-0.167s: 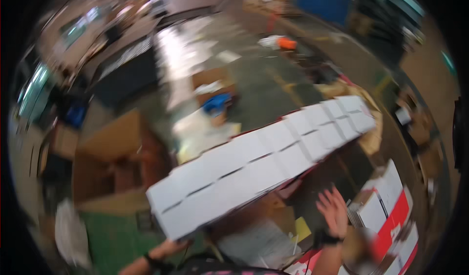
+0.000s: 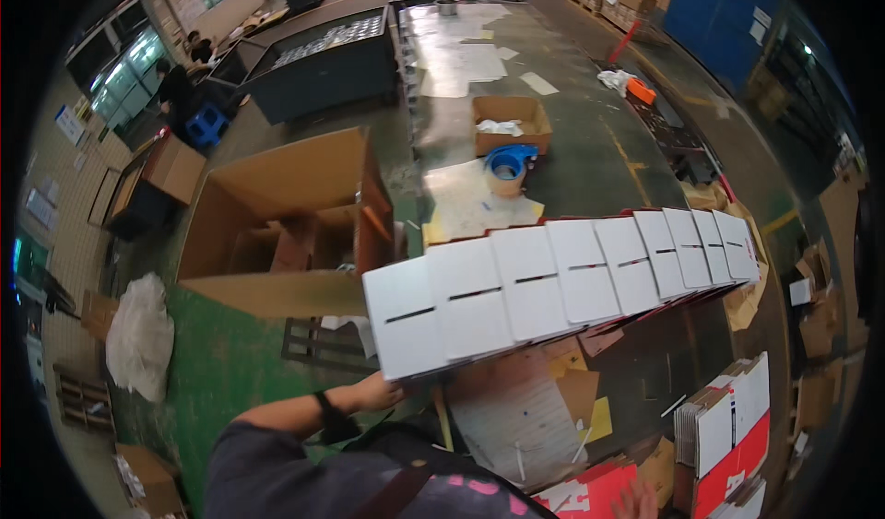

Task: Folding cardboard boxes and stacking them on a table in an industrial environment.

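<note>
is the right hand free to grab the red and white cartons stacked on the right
Probably yes: the right hand shows low at the bottom edge, apparently empty, with the red and white cartons just beside it. The left hand supports the row of white boxes.

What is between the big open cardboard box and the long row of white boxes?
In the head view, nothing: the cardboard box and the row of white boxes look edge to edge.

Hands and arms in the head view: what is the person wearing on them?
Both hands are bare, no gloves. The left hand has a dark band at the wrist and a dark grey sleeve on the upper arm. Only the fingertips of the right hand show at the bottom edge.
</note>
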